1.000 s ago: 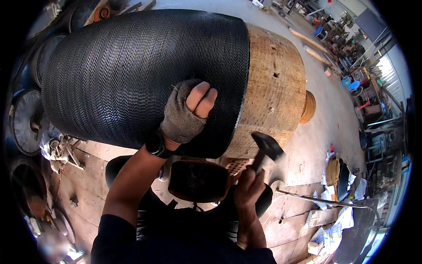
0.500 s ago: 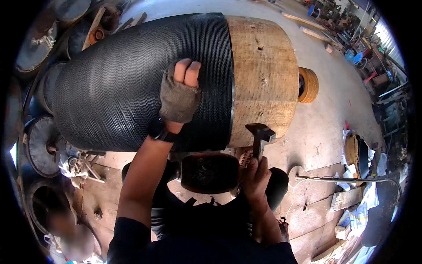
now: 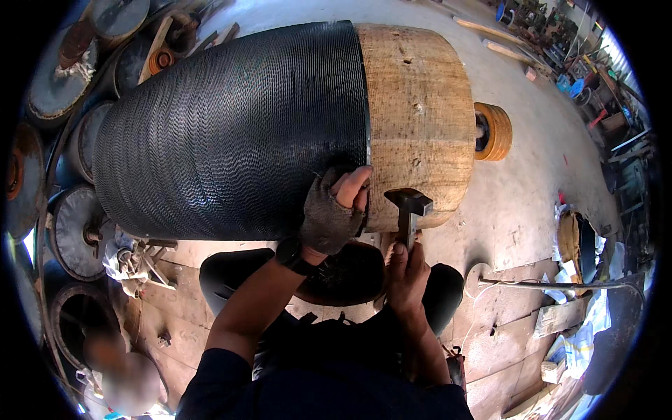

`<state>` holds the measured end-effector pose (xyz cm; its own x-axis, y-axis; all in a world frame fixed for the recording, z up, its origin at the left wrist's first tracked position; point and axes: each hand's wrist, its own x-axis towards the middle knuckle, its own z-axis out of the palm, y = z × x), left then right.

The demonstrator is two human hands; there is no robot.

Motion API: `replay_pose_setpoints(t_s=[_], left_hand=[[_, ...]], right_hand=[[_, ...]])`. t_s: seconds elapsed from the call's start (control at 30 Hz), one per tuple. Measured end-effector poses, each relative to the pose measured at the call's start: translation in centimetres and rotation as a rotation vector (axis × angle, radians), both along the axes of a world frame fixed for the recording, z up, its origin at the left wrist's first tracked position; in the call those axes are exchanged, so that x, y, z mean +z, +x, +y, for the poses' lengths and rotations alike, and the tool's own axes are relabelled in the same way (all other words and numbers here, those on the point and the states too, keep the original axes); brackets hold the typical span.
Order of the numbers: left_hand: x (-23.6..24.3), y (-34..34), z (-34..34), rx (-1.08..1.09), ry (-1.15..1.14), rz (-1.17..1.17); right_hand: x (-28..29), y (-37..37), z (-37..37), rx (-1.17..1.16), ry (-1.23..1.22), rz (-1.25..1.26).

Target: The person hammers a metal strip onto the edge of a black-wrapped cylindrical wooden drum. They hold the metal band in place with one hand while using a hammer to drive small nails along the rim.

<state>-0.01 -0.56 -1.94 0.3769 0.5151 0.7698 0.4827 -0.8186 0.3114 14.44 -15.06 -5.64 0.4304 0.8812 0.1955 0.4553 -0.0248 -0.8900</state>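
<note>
In front of me lies a large drum, mostly wrapped in black ridged sheeting. Its right end is bare wood with small holes and marks. My left hand, in a dark fingerless glove, is at the near side where the sheeting's edge meets the wood. Its fingers are curled together; anything pinched in them is hidden. My right hand grips a hammer by its handle, the metal head raised in front of the wood, to the right of my left hand.
An orange grooved hub sticks out of the drum's right end. A dark rounded object sits between my knees. Round metal drums line the left side. Scraps and a plank lie at right, beside a metal rod.
My left hand has moved right and nearer, from the middle of the sheeting to its edge. The drum has turned slightly away from me. The hammer stays in my right hand, slightly shifted.
</note>
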Motion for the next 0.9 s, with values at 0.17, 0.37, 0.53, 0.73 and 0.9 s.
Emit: replay_pose_setpoints(t_s=[0.17, 0.37, 0.53, 0.73, 0.9], left_hand=[[1.1, 0.1, 0.3, 0.027, -0.062, 0.058], [2.6, 2.0, -0.1, 0.093, -0.121, 0.038], [2.1, 2.2, -0.1, 0.115, -0.135, 0.109], [2.2, 2.5, -0.1, 0.175, -0.066, 0.125], [1.1, 2.5, 0.2, 0.148, -0.143, 0.075]], right_hand=[[-0.4, 0.1, 0.5, 0.014, 0.003, 0.004], [0.6, -0.1, 1.1, -0.004, 0.027, -0.06], [0.7, -0.2, 1.5, 0.003, 0.036, -0.219], [0.4, 0.4, 1.3, 0.024, 0.128, -0.278], [0.1, 0.9, 1.7, 0.026, 0.153, -0.289]])
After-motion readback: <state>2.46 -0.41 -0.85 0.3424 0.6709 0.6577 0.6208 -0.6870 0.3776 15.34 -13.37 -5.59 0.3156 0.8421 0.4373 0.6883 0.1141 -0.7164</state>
